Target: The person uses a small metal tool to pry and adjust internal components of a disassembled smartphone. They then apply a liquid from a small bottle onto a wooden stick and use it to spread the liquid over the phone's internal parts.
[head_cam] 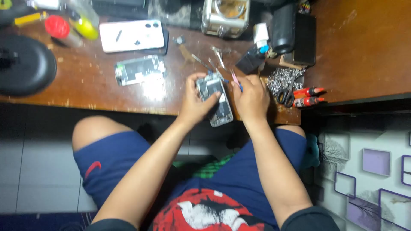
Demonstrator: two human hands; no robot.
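On the desk [85, 81] lies a white phone [132, 35] back-up — just below it a bare display panel [139, 69]; no packages or signs show.

Worn reddish-brown wooden desk [90, 81]: glossy varnish, scratched, chipped along front edge, glare patch. Opened grey metal-framed phone body [216, 99]: bare metal and circuit parts, dull shine. Second stripped phone chassis [139, 69]: metallic, reflective bits. White glossy phone back panel [132, 35]: smooth, glass-like. Round black matt plastic base [25, 64]. Pink-handled thin tool [236, 79]: plastic-looking grip. Black-handled scissors [284, 96]: plastic handles. Heap of small silvery metal screws [282, 79]: shiny, grainy. Navy blue cloth shorts [115, 158]: soft matt fabric. Pale patterned floor mat [368, 167]: smooth, slight sheen.
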